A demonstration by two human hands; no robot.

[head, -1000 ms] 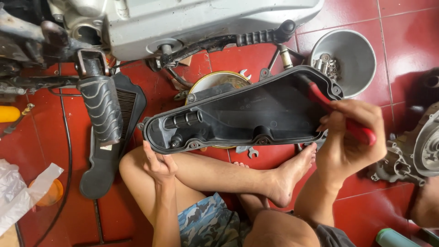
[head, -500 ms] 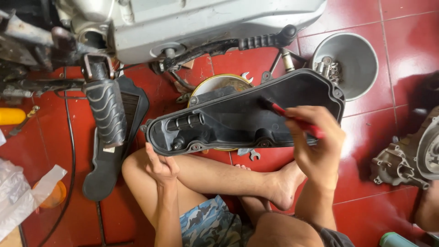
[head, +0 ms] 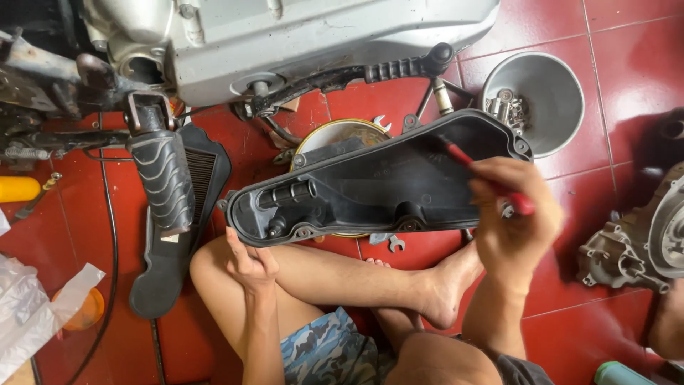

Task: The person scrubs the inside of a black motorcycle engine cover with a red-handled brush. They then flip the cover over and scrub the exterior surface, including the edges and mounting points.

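Observation:
A long black plastic engine cover [head: 377,185] lies open side up across my knee. My left hand [head: 251,264] grips its lower left edge from beneath. My right hand [head: 514,217] is closed around a red-handled brush [head: 490,178], whose tip reaches into the right part of the cover's hollow. My bare leg and foot [head: 438,289] lie under the cover.
A grey motorbike engine case [head: 320,36] with a kick lever [head: 370,71] stands above. A black footrest [head: 162,178] is at the left. A metal bowl [head: 552,114] holds bolts, top right. Wrenches [head: 388,242] lie on the red tile floor. Another engine part [head: 648,242] sits at the right.
My right hand swept the brush from the cover's right end toward its middle, then back to the right. The left hand kept its grip.

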